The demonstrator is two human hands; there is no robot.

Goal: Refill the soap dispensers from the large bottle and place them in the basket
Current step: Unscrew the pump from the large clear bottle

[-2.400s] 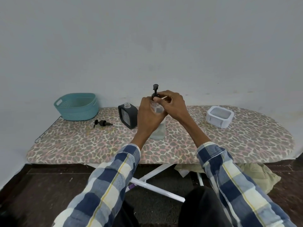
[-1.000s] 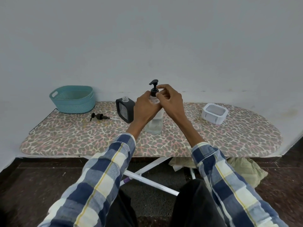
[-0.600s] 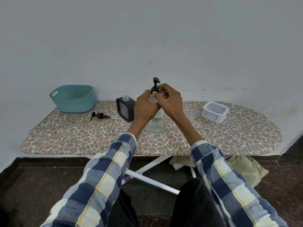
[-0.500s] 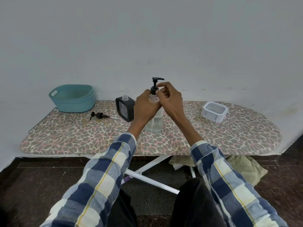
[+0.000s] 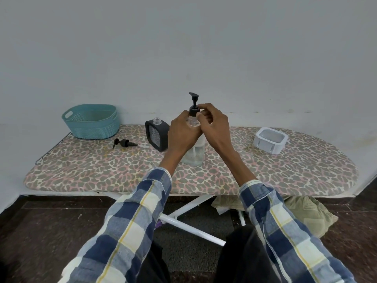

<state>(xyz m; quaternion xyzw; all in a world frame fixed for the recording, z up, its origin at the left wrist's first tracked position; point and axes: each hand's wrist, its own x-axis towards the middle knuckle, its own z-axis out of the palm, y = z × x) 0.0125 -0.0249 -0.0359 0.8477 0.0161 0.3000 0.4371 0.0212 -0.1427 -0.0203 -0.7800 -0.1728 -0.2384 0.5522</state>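
Beside the black square dispenser [image 5: 157, 136], the left hand [image 5: 181, 133] grips the clear plastic bottle [image 5: 193, 154]. The right hand [image 5: 214, 125] pinches its black pump collar [image 5: 193, 110]; the spout now points left, turned from half a second ago. Judging by that, the screwing continues.

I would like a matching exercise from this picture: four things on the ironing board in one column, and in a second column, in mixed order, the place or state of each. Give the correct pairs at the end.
Things:
1. teal basket
2. loose black pump
3. black square dispenser
4. clear bottle

Places or states:
A. held by both hands, pump on top
B. lying on its side on the board
C. far left of the board
D. standing with its neck open, no pump

Pairs: 1-C, 2-B, 3-D, 4-A
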